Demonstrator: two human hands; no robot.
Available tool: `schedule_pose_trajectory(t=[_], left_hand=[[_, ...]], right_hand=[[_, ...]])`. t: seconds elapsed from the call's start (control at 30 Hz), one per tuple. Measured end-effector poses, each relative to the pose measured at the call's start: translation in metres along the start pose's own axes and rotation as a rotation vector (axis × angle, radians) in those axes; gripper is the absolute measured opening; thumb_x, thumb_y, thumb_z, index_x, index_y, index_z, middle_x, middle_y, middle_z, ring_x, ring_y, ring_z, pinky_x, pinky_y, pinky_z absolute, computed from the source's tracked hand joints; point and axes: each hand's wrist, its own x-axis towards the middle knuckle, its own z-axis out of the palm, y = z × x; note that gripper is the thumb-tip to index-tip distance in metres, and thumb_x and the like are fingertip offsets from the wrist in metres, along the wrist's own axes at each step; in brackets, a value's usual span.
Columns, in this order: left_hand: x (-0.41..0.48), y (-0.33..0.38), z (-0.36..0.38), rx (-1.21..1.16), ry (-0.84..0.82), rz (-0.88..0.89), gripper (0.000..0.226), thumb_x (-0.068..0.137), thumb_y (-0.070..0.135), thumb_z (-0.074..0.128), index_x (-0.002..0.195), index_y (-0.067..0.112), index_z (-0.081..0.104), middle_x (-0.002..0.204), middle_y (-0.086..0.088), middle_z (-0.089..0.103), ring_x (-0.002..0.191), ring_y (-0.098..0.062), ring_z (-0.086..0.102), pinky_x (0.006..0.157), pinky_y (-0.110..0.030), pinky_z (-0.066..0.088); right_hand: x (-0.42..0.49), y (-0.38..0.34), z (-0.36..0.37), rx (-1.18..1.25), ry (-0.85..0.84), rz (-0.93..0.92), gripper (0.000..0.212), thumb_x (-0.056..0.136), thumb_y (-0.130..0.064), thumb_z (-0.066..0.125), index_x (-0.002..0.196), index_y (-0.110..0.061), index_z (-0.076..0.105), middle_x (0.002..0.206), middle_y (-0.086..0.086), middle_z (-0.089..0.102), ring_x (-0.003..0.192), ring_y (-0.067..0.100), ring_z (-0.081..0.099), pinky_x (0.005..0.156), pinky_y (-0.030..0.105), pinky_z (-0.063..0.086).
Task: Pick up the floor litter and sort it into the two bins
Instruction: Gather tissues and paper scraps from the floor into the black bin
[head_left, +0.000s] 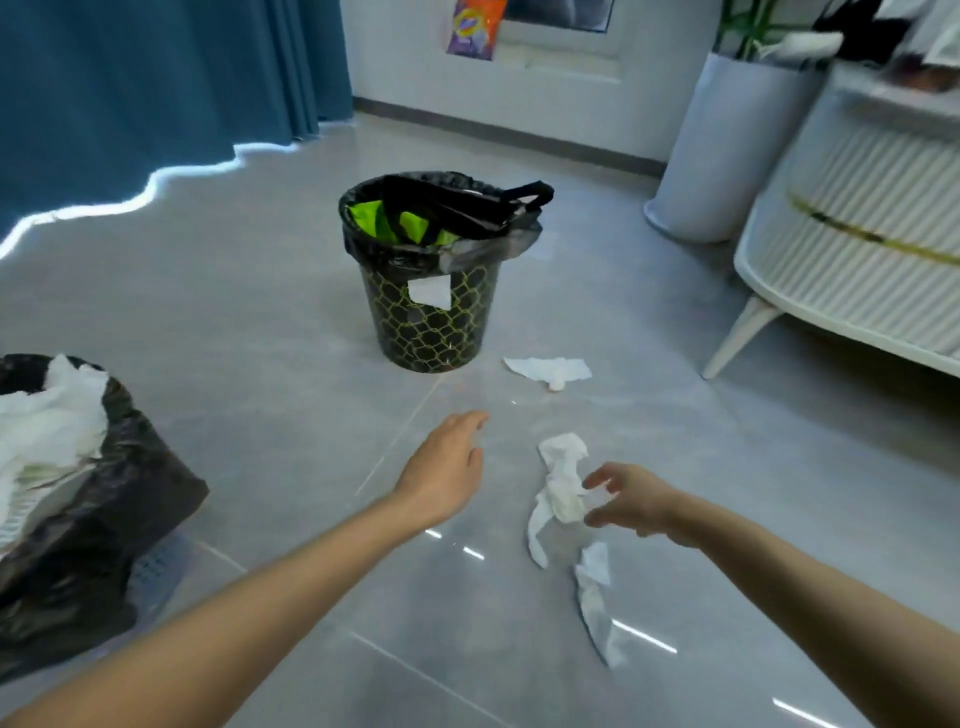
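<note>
A blue curtain (130, 88) hangs left, a white ribbed cabinet (857, 260) stands right beside a tall planter (727, 150).

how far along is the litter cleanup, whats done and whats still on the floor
Partly done. The black-bagged bin at left already holds white tissues, and the patterned bin holds green packaging. In hand: the right hand is open beside a crumpled tissue, not yet gripping it; the left hand is empty. Left: that tissue, a flat tissue near the patterned bin, and a twisted tissue nearest the camera.

Right hand (631, 501) spread open beside crumpled tissue (563, 480); left hand (447, 470) hovers flat.
</note>
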Motion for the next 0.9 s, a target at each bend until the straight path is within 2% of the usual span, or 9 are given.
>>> schedule_pose_trajectory(t=[0.1,0.23,0.33,0.47,0.57,0.7,0.8,0.9], left_hand=[[0.003,0.007,0.041,0.056,-0.159,0.019,0.050,0.095,0.010,0.044,0.143,0.015,0.032,0.145,-0.008,0.038,0.130,-0.024,0.041,0.109,-0.029,0.031],[0.013,0.023,0.079,0.153,-0.364,0.115,0.060,0.093,0.008,0.045,0.147,0.017,0.022,0.152,-0.005,0.026,0.136,-0.025,0.031,0.110,-0.033,0.028],[0.029,0.028,0.098,0.274,-0.509,0.186,0.070,0.092,0.015,0.049,0.150,0.019,0.009,0.158,0.000,0.005,0.144,-0.024,0.011,0.115,-0.035,0.021],[0.056,0.022,0.111,0.498,-0.565,0.261,0.076,0.092,0.019,0.052,0.150,0.025,0.004,0.158,0.003,-0.010,0.146,-0.024,-0.005,0.116,-0.039,0.020],[0.066,0.010,0.116,0.601,-0.538,0.317,0.063,0.095,0.021,0.046,0.149,0.029,0.015,0.159,0.003,-0.001,0.146,-0.021,0.000,0.115,-0.036,0.019],[0.063,0.000,0.114,0.489,-0.469,0.329,0.047,0.093,0.024,0.050,0.139,0.022,0.038,0.144,-0.001,0.032,0.131,-0.020,0.032,0.099,-0.032,0.034],[0.061,-0.006,0.108,0.498,-0.415,0.334,0.038,0.091,0.022,0.053,0.128,0.016,0.046,0.134,-0.004,0.041,0.121,-0.022,0.040,0.091,-0.034,0.039],[0.061,-0.014,0.099,0.445,-0.399,0.242,0.036,0.090,0.025,0.055,0.123,0.012,0.049,0.128,-0.006,0.044,0.118,-0.022,0.041,0.090,-0.031,0.040]], right_hand=[[-0.010,0.040,0.009,-0.050,-0.002,-0.010,0.055,0.077,-0.015,0.073,0.127,-0.023,0.051,0.128,0.008,0.047,0.092,0.016,0.049,0.066,0.022,0.045],[-0.016,0.069,0.024,-0.179,0.000,-0.108,0.064,0.074,-0.020,0.076,0.131,-0.025,0.047,0.131,0.007,0.046,0.110,0.020,0.053,0.089,0.020,0.040],[-0.013,0.079,0.038,-0.177,-0.010,-0.171,0.071,0.074,-0.019,0.075,0.137,-0.025,0.041,0.137,0.003,0.039,0.117,0.018,0.049,0.089,0.015,0.037],[-0.002,0.086,0.059,-0.259,-0.100,-0.261,0.075,0.072,-0.017,0.075,0.138,-0.029,0.042,0.144,-0.001,0.029,0.128,0.016,0.041,0.103,0.021,0.036],[0.003,0.090,0.066,-0.311,-0.090,-0.326,0.060,0.072,-0.017,0.072,0.127,-0.028,0.051,0.138,-0.001,0.031,0.120,0.020,0.044,0.095,0.024,0.040],[0.011,0.094,0.067,-0.311,-0.010,-0.374,0.027,0.079,-0.011,0.062,0.103,-0.021,0.062,0.117,0.000,0.044,0.099,0.024,0.055,0.081,0.029,0.045],[0.018,0.096,0.064,-0.301,0.017,-0.354,0.018,0.082,-0.010,0.058,0.096,-0.017,0.066,0.099,0.002,0.052,0.092,0.024,0.057,0.074,0.025,0.040],[0.027,0.093,0.057,-0.184,0.067,-0.285,0.017,0.080,-0.011,0.060,0.092,-0.017,0.069,0.088,0.000,0.058,0.083,0.018,0.057,0.068,0.021,0.037]])
